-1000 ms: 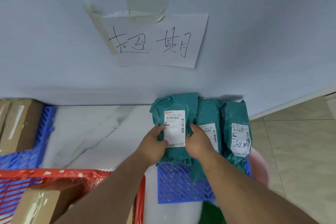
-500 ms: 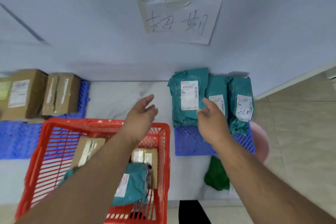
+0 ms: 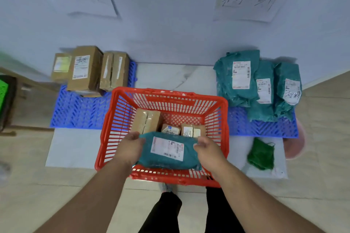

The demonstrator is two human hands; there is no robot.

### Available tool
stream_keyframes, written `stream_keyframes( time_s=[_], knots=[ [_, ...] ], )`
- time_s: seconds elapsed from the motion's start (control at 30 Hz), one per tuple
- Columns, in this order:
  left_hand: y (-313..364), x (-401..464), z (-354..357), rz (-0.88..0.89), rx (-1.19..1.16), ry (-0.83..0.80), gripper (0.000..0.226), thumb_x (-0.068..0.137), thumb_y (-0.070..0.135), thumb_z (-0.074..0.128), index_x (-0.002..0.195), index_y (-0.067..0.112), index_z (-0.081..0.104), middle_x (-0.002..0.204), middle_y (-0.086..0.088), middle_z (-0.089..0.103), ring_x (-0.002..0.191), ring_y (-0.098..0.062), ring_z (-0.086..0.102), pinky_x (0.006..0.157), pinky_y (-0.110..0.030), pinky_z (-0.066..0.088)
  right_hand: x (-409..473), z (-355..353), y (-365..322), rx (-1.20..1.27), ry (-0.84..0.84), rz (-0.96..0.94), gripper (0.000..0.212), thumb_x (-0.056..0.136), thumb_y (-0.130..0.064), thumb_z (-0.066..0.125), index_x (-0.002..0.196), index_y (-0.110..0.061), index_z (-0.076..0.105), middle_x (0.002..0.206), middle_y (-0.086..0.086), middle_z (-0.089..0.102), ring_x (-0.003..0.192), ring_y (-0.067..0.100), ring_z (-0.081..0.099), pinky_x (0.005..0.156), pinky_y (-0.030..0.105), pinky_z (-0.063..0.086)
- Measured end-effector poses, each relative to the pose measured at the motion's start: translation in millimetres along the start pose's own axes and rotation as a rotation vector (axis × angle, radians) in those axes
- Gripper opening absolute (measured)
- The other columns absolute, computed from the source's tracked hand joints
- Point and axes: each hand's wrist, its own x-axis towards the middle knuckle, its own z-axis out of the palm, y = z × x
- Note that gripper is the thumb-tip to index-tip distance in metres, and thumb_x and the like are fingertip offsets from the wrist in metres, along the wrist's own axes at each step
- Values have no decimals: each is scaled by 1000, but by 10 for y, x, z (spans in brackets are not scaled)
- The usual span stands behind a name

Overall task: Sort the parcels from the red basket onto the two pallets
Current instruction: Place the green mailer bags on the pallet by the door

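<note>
Head view: the left hand and right hand each keep a grip clamped on one end of a teal parcel, held over the near part of the red basket. Three brown boxes lie in the basket behind the parcel. Left of the basket, a blue pallet carries cartons; right of it, another blue pallet carries teal bags.

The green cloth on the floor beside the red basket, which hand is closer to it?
Right. The right hand grips the teal parcel's end on the side facing the green cloth; the left hand grips the far end.
</note>
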Motion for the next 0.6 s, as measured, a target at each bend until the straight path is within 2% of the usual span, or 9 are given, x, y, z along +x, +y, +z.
stream_keyframes(
  time_s=[0.03,0.1,0.17,0.27,0.37,0.43,0.5,0.57,0.6],
  knots=[
    [-52,-27,-10,-17,28,-21,24,101,15,60,124,20,67,124,-11,68,93,-22,67,79,-36,59,31,51,55,-9,11,32,23,106,-16,51,120,-19,69,106,0,77,83,10,75,48,17,51],
    [-124,-43,-31,-33,62,-18,34,101,13,58,135,17,63,122,-7,67,103,-27,66,90,-43,60,95,118,155,-28,37,75,25,104,-12,50,116,-18,71,103,1,77,78,9,73,45,16,48],
    [-156,-48,-57,-65,26,43,40,101,11,56,140,18,59,112,-2,65,100,-25,64,84,-40,59,143,163,218,-55,36,94,28,104,-12,49,122,-17,70,105,-1,76,81,9,73,44,15,49],
    [-193,-154,-29,-188,-136,103,10,99,11,58,104,16,64,100,-5,69,91,-25,69,76,-40,61,247,193,253,-115,10,89,32,107,-16,49,136,-21,62,106,-7,71,90,10,73,53,21,57],
    [-267,-287,144,-318,-284,41,15,97,10,60,88,21,55,94,-8,66,84,-22,65,82,-41,57,435,179,206,-251,-32,43,40,107,-18,45,146,-21,55,116,1,72,94,18,74,69,34,63],
    [-322,-318,304,-413,-406,-59,9,100,10,57,100,19,59,102,-8,63,89,-20,59,84,-37,52,581,189,119,-343,-68,-9,43,108,-18,42,149,-21,54,119,4,72,93,19,72,66,32,58],
    [-356,-287,451,-464,-481,-109,23,101,10,53,123,14,59,116,-11,63,90,-21,55,95,-38,48,751,246,9,-412,-121,-42,46,108,-17,42,153,-20,50,126,9,70,101,24,70,69,32,56],
    [-366,-209,563,-479,-526,-103,29,102,8,49,130,15,56,123,-14,61,91,-23,55,99,-41,45,930,333,-97,-512,-204,-74,46,108,-16,41,153,-19,51,131,13,68,108,29,69,82,38,59],
    [-360,-178,607,-484,-544,-107,29,102,6,48,128,17,54,118,-14,62,90,-23,56,96,-41,44,1014,384,-135,-573,-245,-85,46,108,-17,42,153,-19,51,135,13,67,112,29,68,90,40,60]
  ],
)
